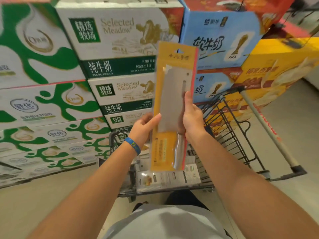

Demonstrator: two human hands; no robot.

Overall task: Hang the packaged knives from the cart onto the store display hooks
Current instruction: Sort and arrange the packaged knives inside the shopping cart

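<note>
Yellow packaged knife gripped by left hand and right hand, cart beneath, milk cartons behind

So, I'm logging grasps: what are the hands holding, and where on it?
Both hold the packaged knife upright: left hand grips its left edge, right hand its right edge.
</note>
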